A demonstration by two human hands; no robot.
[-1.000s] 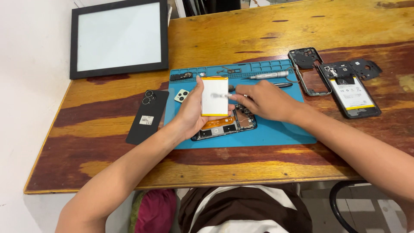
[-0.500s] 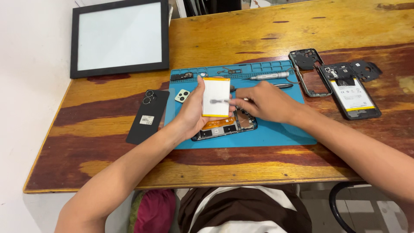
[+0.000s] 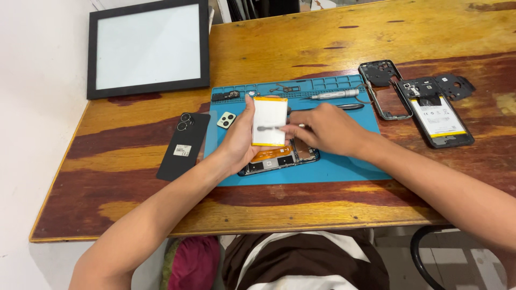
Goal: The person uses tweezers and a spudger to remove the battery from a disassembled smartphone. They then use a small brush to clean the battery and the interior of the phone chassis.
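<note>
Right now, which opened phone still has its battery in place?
The phone at the far right: its white battery sits inside. The phone under the hands has its battery lifted out.

1. My two arms are bare from the wrists up to as far as the view reaches; no sleeves cover them.
2. My left hand (image 3: 239,140) wears no glove, ring or watch that I can see.
3. My right hand (image 3: 328,129) is likewise bare, with no band at the wrist.
4. Below the worktop edge, I wear dark brown clothing (image 3: 306,263) crossed by broad cream-white stripes.
5. A dark pink cloth (image 3: 194,263) lies beside that, at my left; whether I wear it, I cannot tell.
</note>
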